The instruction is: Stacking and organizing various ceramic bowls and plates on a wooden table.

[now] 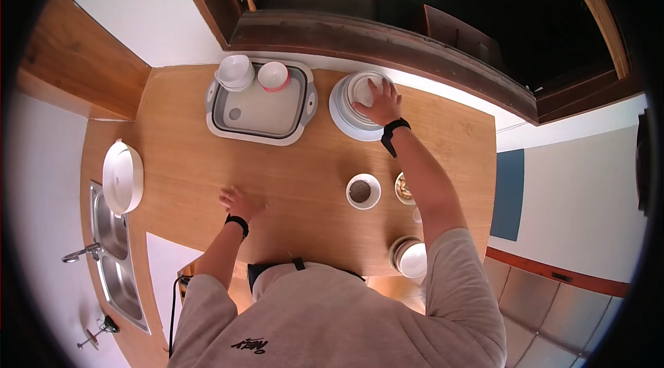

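At the far side of the wooden table, my right hand point(383, 102) lies over a stack of white plates and dishes point(358, 89), thumb and fingers spread across its top. Whether the fingertips press on the top dish is hard to tell. Beneath the stack is a wider pale plate or lid point(348, 127). My left hand point(241, 205) is near the table's front edge, fingers apart, holding nothing. Nearer me than the stack, a white cup point(376, 194) contains dark brown grains point(359, 191). Beside it, a bowl of nuts point(402, 189) is partly hidden by my right forearm.
A grey-and-white collapsible basin point(259, 114) holds white bowls point(236, 71) and red-and-white bowls point(273, 76). A white oval dish point(122, 178) stands beside the steel sink point(111, 233). Stacked bowls point(412, 259) sit at the front edge. Behind the table is a window sill point(363, 46).
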A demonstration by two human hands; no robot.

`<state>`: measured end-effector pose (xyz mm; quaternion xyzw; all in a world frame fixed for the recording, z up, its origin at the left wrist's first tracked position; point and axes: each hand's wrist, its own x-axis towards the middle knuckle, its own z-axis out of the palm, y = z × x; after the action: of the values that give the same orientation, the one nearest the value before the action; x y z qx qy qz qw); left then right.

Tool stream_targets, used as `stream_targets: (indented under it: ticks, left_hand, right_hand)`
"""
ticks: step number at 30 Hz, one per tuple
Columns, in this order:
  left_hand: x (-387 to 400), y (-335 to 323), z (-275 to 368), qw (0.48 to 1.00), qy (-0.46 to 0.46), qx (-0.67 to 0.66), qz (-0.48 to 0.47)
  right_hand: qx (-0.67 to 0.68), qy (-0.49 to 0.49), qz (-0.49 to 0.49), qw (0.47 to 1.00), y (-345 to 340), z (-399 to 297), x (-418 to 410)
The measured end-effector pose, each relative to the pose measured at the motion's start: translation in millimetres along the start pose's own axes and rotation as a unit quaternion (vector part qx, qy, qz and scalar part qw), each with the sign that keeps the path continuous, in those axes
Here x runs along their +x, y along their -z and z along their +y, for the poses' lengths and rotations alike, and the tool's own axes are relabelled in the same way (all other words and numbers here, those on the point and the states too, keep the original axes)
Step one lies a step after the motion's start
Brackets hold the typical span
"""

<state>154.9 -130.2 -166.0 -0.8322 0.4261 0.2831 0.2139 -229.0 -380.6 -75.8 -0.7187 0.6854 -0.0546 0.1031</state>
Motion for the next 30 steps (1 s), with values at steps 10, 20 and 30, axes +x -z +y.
stream_targets:
  ticks: [10,20,30]
  left_hand:
    - [2.8,-3.0,0.3,0.999,-0.029,0.023,-0.002]
    - [-2.1,-0.3,2.1,0.999,-0.019,0.049,-0.004]
    - [-23.6,-4.0,-32.1,0.988,-0.112,0.103,0.027]
  right_hand:
    - [0.240,0.051,0.254,0.936,27.3,15.9,-45.0]
    - [0.592,-0.069,-0.196,0.779,50.1,-15.8,-351.6]
    - [0.507,-0.237,-0.196,0.805,-19.7,-21.0,-491.4]
